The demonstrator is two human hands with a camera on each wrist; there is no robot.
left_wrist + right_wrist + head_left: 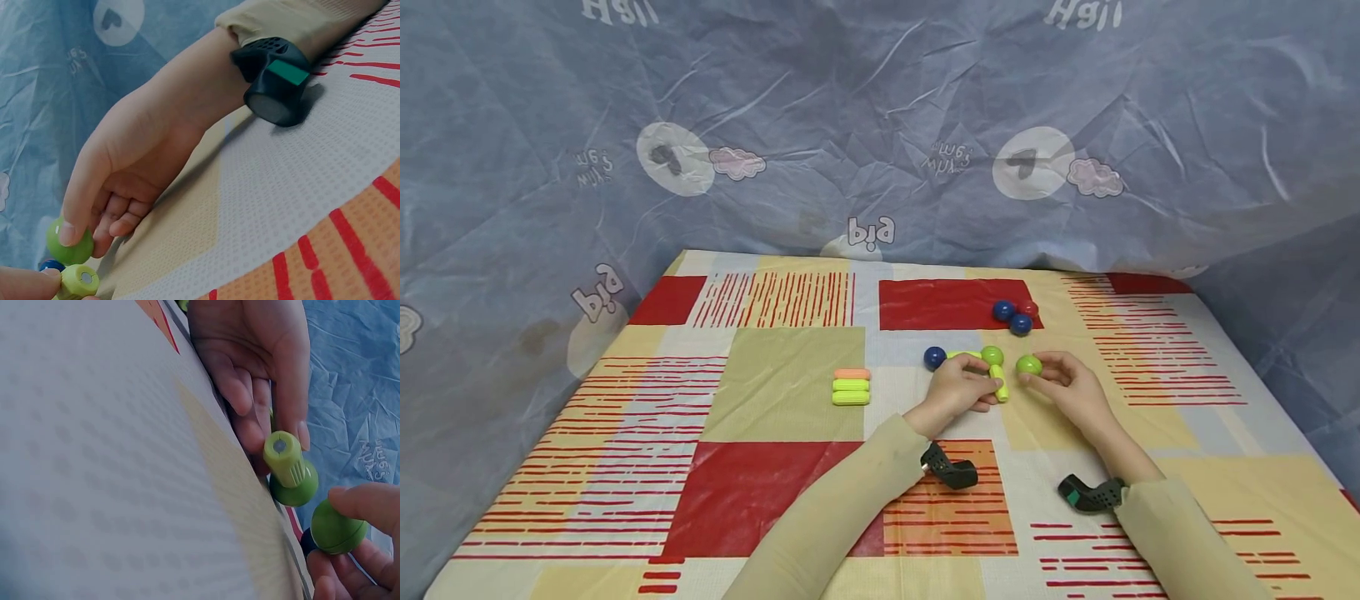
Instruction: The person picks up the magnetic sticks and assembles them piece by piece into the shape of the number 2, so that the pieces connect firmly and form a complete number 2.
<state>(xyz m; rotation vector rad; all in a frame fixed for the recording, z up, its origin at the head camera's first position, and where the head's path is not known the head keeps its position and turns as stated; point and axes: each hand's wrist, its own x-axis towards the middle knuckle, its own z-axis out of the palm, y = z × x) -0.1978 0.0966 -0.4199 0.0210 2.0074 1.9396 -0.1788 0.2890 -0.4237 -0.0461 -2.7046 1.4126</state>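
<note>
My left hand (953,390) pinches a short yellow-green rod (1001,387) between thumb and fingers. The rod's far end meets a green ball (992,355). From that ball a second yellow-green rod (962,356), partly behind the fingers, runs left to a dark blue ball (935,358). My right hand (1072,392) holds another green ball (1028,365) between thumb and fingertips, just right of the pinched rod. A round grey metallic spot shows on the free end of the rod (284,456) in the right wrist view.
Behind the hands, two blue balls (1003,311) and a red ball (1028,309) sit clustered. Left of the hands lie an orange rod (852,374) and two yellow-green rods (851,392), side by side. A patterned cloth (775,492) covers the table; a blue-grey sheet (850,108) hangs behind.
</note>
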